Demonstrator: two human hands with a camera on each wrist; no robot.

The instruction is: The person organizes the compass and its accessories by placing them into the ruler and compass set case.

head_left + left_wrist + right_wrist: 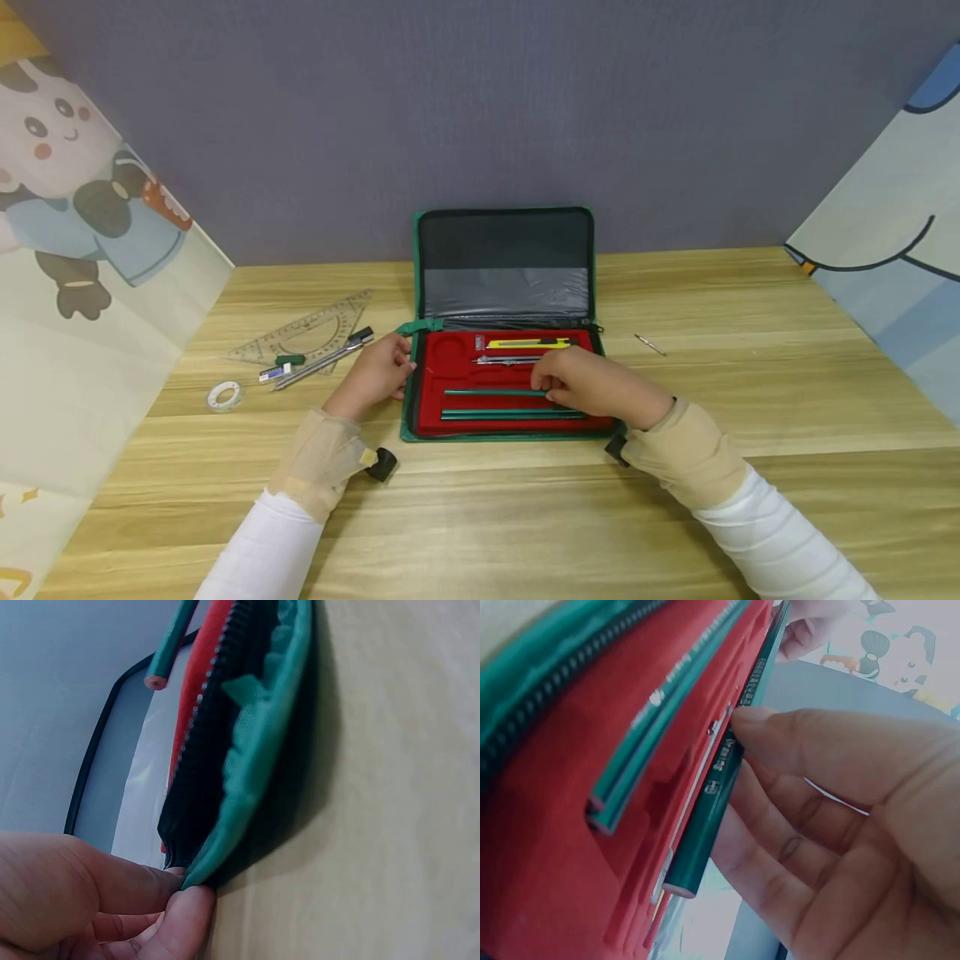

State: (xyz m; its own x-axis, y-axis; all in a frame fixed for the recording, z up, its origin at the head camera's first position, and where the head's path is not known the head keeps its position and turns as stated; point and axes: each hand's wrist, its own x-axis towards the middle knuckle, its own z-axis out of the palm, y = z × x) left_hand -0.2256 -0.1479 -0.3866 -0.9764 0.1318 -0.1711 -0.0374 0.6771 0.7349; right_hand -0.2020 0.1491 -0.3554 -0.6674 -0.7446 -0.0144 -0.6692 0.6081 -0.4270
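A green zip case [411,417] lies unfolded, its red moulded tray [431,400] facing up. At the case's left edge my left hand [378,367] pinches the green fabric border [247,787] between thumb and finger. Over the tray, my right hand [588,379] holds a dark green pencil [709,802] by thumb and fingertips; its flat end points toward the camera in the right wrist view. Two more green pencils [510,414] lie side by side in the front of the tray. Behind them are a silver compass [506,361] and a yellow utility knife [525,343].
Left of the case lie a clear set square [255,343], a silver compass-like tool [318,365], an eraser [275,372], a small green piece [290,360] and a tape roll [224,397]. A small thin metal-tipped piece [650,344] lies at right. A grey partition [495,108] stands behind.
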